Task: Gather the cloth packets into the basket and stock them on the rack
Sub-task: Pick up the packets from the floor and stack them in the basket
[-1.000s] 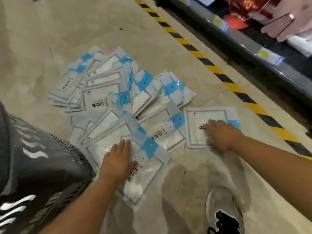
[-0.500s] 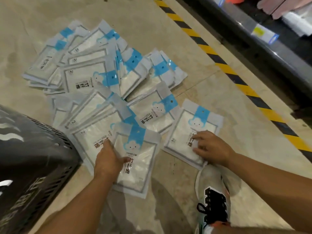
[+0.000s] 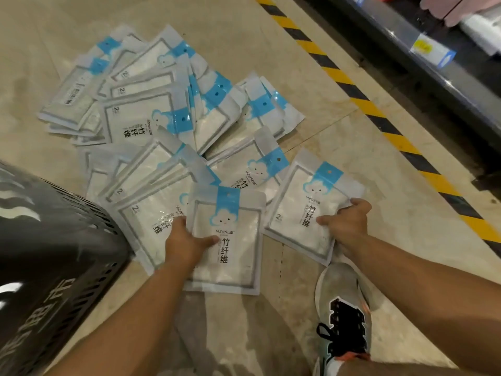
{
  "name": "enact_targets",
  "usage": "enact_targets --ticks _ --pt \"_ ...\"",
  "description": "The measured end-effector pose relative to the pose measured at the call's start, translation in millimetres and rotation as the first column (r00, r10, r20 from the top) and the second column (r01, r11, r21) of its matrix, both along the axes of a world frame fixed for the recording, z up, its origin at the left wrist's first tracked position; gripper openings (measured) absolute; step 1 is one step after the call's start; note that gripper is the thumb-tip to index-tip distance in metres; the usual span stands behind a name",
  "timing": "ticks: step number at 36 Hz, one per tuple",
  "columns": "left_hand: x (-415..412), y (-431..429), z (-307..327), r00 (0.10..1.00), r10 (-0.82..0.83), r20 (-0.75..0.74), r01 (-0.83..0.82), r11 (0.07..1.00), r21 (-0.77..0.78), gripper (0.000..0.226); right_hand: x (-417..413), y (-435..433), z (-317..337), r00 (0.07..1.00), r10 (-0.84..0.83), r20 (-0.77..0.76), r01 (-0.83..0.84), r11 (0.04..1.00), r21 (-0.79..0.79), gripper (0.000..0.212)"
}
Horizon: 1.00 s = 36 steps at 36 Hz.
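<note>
Now gathering scattered packets [image 3: 141, 123].
Left hand [image 3: 187, 241] and right hand [image 3: 349, 223] each pinch one, ready to lift into the basket [image 3: 54, 240].

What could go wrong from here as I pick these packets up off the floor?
1. The left hand grips the near packet and the right hand grips the right packet, each by one edge only. The glossy wrap may slip out when lifted.
2. The near packet overlaps the pile, so lifting it might drag neighbours about.
3. The shoe stands right by the right packet's corner. A step could land on plastic and skid.
</note>
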State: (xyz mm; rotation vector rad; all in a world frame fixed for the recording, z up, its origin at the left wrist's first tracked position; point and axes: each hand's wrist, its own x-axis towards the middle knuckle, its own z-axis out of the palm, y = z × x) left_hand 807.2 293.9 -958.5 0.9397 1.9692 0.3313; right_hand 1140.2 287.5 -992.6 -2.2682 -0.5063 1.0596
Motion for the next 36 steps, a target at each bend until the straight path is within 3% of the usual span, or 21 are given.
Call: enact_targets --ticks 4,7,8,11,12,17,23,25,29,32,36 --pt "-7 3 1 0.969 0.057 0.24 -0.034 0.995 -0.098 0.042 1 1 -2 0.97 -0.194 -0.144 0.203 0.978 0.054 0.096" --pt "-10 4 -6 0.967 0.051 0.25 -0.04 0.998 -0.048 0.029 6 2 -2 0.949 -0.233 -0.214 0.25 0.966 0.06 0.11" --pt "-11 4 -9 0.973 0.046 0.227 -0.04 0.999 -0.028 0.027 7 2 1 0.948 -0.215 -0.233 0.236 0.969 0.067 0.105" --pt "-7 5 -12 0.986 0.025 0.163 -0.026 1.0 0.0 0.027 8 0 2 0.953 -0.136 -0.271 0.165 0.983 0.087 0.049" --pt "-5 5 -13 0.989 0.014 0.147 -0.015 1.0 0.004 0.026 8 0 3 0.953 -0.114 -0.28 0.145 0.985 0.091 0.041" --pt "-12 7 -31 0.991 -0.016 0.134 0.019 1.0 -0.023 0.016 5 2 1 0.955 -0.025 -0.296 0.066 0.989 0.13 0.044" --pt "-12 10 -29 0.987 0.004 0.16 -0.001 1.0 -0.022 0.021 -4 -2 -5 0.877 -0.02 -0.481 0.109 0.981 0.159 0.032" --pt "-13 8 -29 0.989 0.0 0.145 0.002 1.0 -0.015 0.023 -9 -3 -7 0.901 -0.02 -0.434 0.107 0.978 0.176 0.024" --pt "-6 12 -21 0.994 -0.062 0.087 0.063 0.998 -0.007 0.023 -16 -1 -1 0.983 0.082 -0.161 -0.046 0.976 0.213 0.021" --pt "-4 17 -16 0.989 -0.145 0.005 0.145 0.989 -0.002 0.02 -16 2 15 0.977 0.213 -0.03 -0.202 0.956 0.213 0.02" --pt "6 20 -2 0.98 -0.165 -0.107 0.179 0.975 0.131 0.018 -14 11 38 0.929 0.368 0.045 -0.369 0.904 0.215 0.022"
